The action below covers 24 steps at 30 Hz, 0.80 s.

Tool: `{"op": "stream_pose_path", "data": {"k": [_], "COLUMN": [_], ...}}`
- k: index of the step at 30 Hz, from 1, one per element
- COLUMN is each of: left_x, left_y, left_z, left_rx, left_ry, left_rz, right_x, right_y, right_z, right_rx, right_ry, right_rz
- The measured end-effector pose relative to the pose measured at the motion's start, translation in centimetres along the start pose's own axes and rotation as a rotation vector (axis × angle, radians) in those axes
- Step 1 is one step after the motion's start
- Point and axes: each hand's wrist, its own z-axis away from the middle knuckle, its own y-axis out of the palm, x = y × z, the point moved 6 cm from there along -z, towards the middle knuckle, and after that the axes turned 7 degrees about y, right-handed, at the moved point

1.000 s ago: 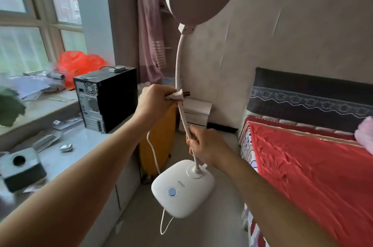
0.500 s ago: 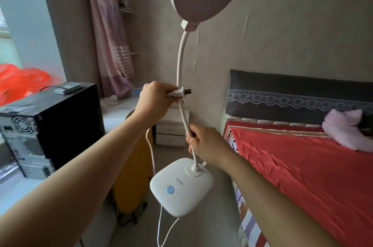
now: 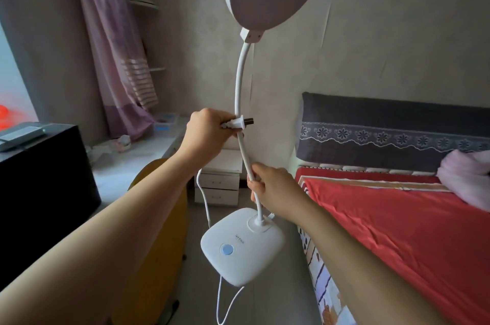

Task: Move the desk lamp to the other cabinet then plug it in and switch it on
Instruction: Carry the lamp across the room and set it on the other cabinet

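Note:
I carry a white desk lamp (image 3: pixel 242 247) in the air over the floor. It has a square base with a blue button, a curved neck and a round head at the top of the view. My right hand (image 3: pixel 273 190) grips the lower neck just above the base. My left hand (image 3: pixel 205 136) holds the lamp's white plug (image 3: pixel 240 123), prongs pointing right, beside the neck. The white cord (image 3: pixel 204 197) hangs from my left hand and loops below the base. A small white bedside cabinet (image 3: pixel 218 184) with two drawers stands against the far wall, straight ahead.
A bed with a red cover (image 3: pixel 403 232) and dark headboard (image 3: pixel 392 128) fills the right. A black computer case (image 3: pixel 39 173) sits on the left counter (image 3: pixel 119 170). A yellow chair (image 3: pixel 156 245) stands below my left arm. Pink curtains (image 3: pixel 119 59) hang at the back left.
The view has swung right, away from the window and counter, and the bedside cabinet and bed have come closer. Both hands keep their grips on the plug and lamp neck.

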Motion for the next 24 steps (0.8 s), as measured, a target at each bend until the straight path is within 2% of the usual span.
{"op": "stream_pose_path", "data": {"k": [6,13,24], "left_x": [3.0,8.1,21.0], "left_y": [4.9,10.4,17.3], "left_z": [-7.1,-14.2,-26.7], "left_rx": [-0.05,-0.027,0.026], "left_ry": [-0.02,-0.037,-0.033], "left_rz": [0.012,0.006,0.042], "right_x": [-3.9,-7.7,-11.1], "right_y": [-1.7,-1.1,2.5], "right_z": [-8.9,-18.6,-36.6], "right_rx": [0.003,0.013,0.015], "right_ry": [-0.036,-0.023,0.033], "right_rz": [0.077,0.071,0.06]}}
